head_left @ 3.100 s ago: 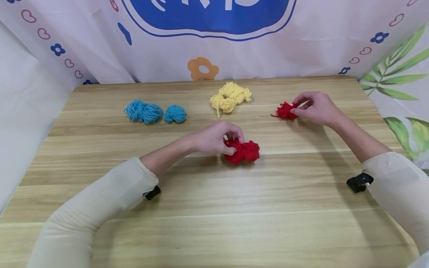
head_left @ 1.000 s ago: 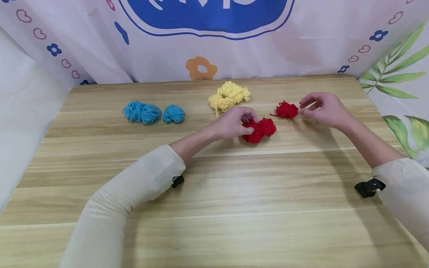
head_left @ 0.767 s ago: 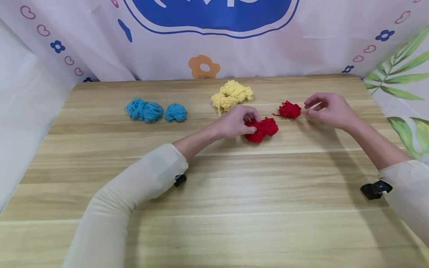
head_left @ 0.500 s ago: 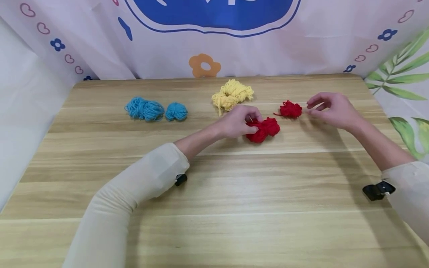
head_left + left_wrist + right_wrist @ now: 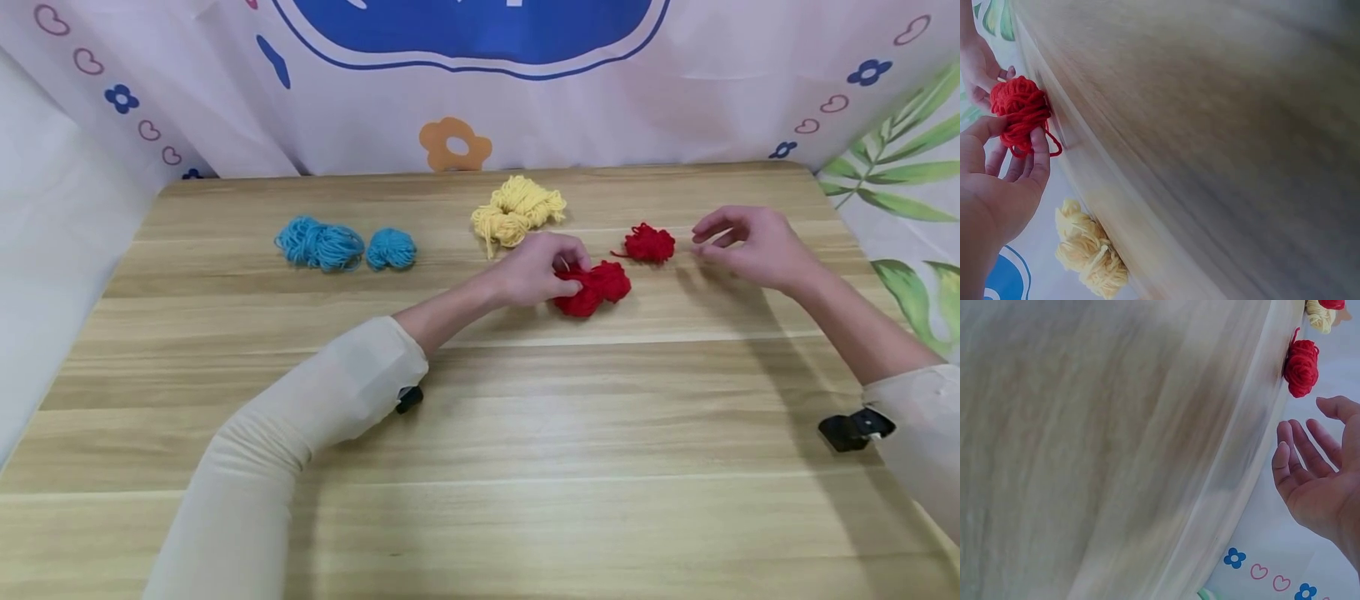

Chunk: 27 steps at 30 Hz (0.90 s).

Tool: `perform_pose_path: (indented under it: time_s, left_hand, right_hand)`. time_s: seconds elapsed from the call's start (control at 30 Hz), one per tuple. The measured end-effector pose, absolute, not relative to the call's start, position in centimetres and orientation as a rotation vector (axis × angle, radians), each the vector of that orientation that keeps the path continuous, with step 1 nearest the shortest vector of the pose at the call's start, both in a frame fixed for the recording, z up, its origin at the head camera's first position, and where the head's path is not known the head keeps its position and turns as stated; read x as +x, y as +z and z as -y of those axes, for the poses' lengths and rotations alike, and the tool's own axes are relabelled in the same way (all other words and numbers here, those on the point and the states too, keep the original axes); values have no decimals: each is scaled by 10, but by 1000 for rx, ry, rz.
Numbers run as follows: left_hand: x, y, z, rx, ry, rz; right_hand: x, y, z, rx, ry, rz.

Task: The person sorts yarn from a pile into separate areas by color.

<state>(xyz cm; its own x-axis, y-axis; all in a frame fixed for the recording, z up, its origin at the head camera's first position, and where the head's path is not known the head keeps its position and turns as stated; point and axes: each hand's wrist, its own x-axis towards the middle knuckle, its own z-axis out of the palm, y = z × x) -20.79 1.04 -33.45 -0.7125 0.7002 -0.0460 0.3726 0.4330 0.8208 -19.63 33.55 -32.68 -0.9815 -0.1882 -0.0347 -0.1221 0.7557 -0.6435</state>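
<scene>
My left hand (image 5: pixel 534 271) pinches a bundle of red yarn (image 5: pixel 603 285), thumb on the near side. In the left wrist view, the thumb and fingers sit around the strands of this red yarn (image 5: pixel 1021 111). Just beyond it to the right lies a smaller ball of red yarn (image 5: pixel 649 244) with a loose tail pointing left. To the right of that ball is my right hand (image 5: pixel 753 250), its fingers loosely bent and holding nothing. The right wrist view shows a gap between this hand (image 5: pixel 1322 478) and the small red ball (image 5: pixel 1302 369).
A yellow yarn bundle (image 5: pixel 519 214) lies behind my left hand, near the back edge. Two blue pieces sit at the back left: a larger yarn skein (image 5: pixel 320 244) and a smaller ball (image 5: pixel 391 249). A printed cloth (image 5: pixel 360 125) hangs behind the wooden table (image 5: pixel 525 442).
My left hand has carried the red yarn bundle right and toward the back, closer to the small red ball. My right hand has let go of that ball and drawn away to the right.
</scene>
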Motion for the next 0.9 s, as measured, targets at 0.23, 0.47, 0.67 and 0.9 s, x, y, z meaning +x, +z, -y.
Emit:
perform_pose_path:
  time_s: [0.23,0.47,0.67,0.9]
  left_hand:
    - [-210,-334,-17,921,1134,-2369]
    - [-212,-335,-24,901,1141,-2361]
    - [-214,-336,-29,914,1169,-2338]
    - [-216,-339,-34,915,1184,-2346]
  right_hand:
    - [-191,-324,-339,-288,-1053,-2864]
    - [-188,-323,-341,-301,-1024,-2882]
    - [-185,-320,-341,-302,-983,-2876]
    - [-180,-318,-340,-314,-995,-2872]
